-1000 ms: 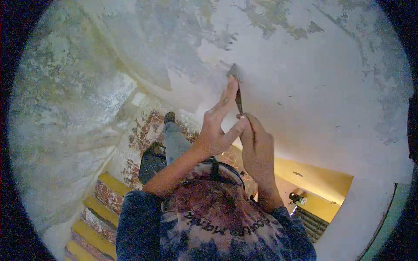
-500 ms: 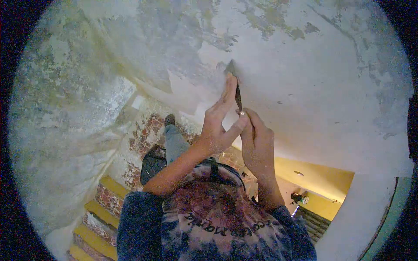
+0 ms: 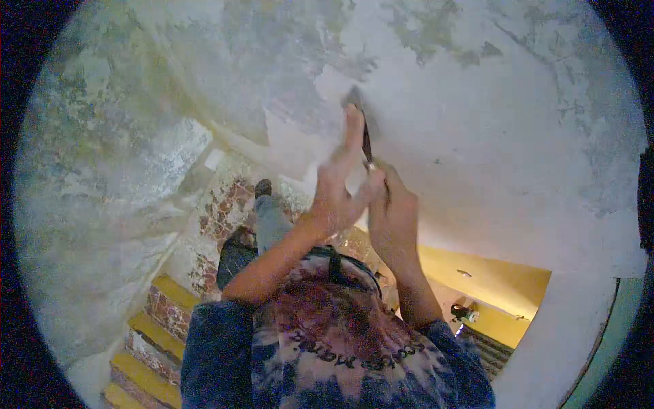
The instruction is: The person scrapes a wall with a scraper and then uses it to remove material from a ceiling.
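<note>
A putty knife (image 3: 366, 142) with a dark, thin blade is seen nearly edge-on, its far end against the wall (image 3: 490, 129). My right hand (image 3: 395, 215) is closed around its handle, which the fingers mostly hide. Alongside the blade, my left hand (image 3: 334, 184) has its fingers stretched out, the tips pressed near the blade's far end. The left thumb reaches across to the handle, beside the right fingers. Around the blade, the wall is smooth pale plaster with rough grey, patchy areas above and to the left.
Steps with yellow edges (image 3: 167, 334) descend at the lower left. Worn red-patterned floor (image 3: 225, 211) lies below, with my foot (image 3: 263, 187) on it. A dark bag (image 3: 238, 259) hangs by my leg. A yellow-lit opening (image 3: 487, 269) shows at the lower right.
Both hands and the putty knife have shifted slightly up and to the left along the wall. The hold on the knife looks the same.
</note>
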`<state>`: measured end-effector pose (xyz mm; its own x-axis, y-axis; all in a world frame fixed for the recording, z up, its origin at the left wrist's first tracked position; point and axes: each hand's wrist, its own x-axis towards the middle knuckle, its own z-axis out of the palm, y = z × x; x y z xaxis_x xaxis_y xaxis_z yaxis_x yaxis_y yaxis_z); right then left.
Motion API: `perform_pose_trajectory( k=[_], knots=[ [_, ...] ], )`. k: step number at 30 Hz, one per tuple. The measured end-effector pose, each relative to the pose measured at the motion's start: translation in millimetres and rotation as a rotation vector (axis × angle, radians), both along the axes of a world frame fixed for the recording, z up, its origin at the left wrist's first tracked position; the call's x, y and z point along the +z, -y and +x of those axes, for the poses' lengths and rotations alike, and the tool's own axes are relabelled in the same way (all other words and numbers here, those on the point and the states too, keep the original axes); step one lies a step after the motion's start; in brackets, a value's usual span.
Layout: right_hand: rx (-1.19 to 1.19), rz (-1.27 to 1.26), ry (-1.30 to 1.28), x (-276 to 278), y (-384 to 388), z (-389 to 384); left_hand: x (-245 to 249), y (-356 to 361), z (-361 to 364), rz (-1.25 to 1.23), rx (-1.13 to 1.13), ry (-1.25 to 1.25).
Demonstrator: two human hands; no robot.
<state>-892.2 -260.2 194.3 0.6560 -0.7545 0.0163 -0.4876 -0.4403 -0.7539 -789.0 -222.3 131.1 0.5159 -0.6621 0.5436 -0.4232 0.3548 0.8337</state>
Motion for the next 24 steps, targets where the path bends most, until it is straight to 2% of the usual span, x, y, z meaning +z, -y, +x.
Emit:
perform_pose_trajectory(
  k=[4,6,10,12,15,16,17,19,22,24],
  knots=[
    [-0.037,0.02,0.063,-7.9,-6.4,-3.7,4.0,-4.0,-0.6,0.081,-0.008,-0.032],
    [-0.026,0.056,0.002,0.5,-1.5,-16.2,2.0,-6.0,-8.2,0.078,-0.115,-0.048],
    [-0.002,-0.074,-0.013,-12.7,-4.7,-2.1,-5.6,-1.0,-1.1,0.075,-0.012,-0.091],
    [-0.005,0.004,0.027,-4.6,-8.8,-12.5,-5.8,-7.2,-1.6,0.035,-0.166,-0.063],
    [-0.002,-0.048,0.006,-15.9,-1.0,0.1,-8.2,0.3,-3.4,0.083,-0.026,-0.076],
    [0.026,-0.138,0.006,-23.9,-0.7,-1.8,-5.9,-1.2,-2.3,0.106,-0.018,-0.065],
    [0.021,-0.144,0.012,-22.0,-0.1,-7.1,-4.8,-1.8,-3.5,0.099,-0.022,-0.057],
    [-0.01,-0.089,0.055,-17.9,-1.1,-25.7,-5.9,-8.1,-10.1,0.12,-0.181,-0.089],
    [-0.087,-0.022,0.021,-9.3,3.7,-32.2,-8.2,1.5,-21.2,0.058,-0.127,0.042],
    [-0.077,-0.046,-0.012,-11.0,2.3,-30.2,-6.9,1.1,-22.0,0.068,-0.108,0.015]
  ],
)
